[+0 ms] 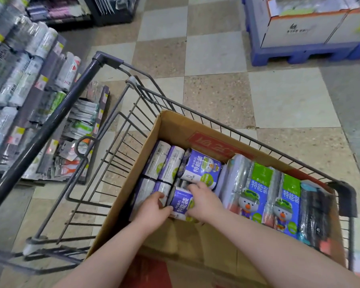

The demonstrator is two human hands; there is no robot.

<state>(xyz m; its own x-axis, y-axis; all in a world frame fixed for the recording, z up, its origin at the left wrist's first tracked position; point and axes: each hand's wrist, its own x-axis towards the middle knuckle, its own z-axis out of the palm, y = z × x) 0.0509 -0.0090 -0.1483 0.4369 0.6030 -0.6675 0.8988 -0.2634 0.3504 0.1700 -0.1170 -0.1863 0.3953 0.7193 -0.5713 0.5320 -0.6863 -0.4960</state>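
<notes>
The left hand (154,208) curls its fingers round the left end of a purple-and-white plastic-wrapped roll pack (182,201), thumb on the near side. The right hand (205,201) grips the right end, fingers bent over the top and close together. This pack lies in the lower centre of the frame, inside a brown cardboard box (175,125) in a grey wire shopping cart (50,126). Five more such rolls (160,161) lie beside it, six in all. Right of them stand two flat purple-and-green packs (256,190) and one dark pack (314,213)
</notes>
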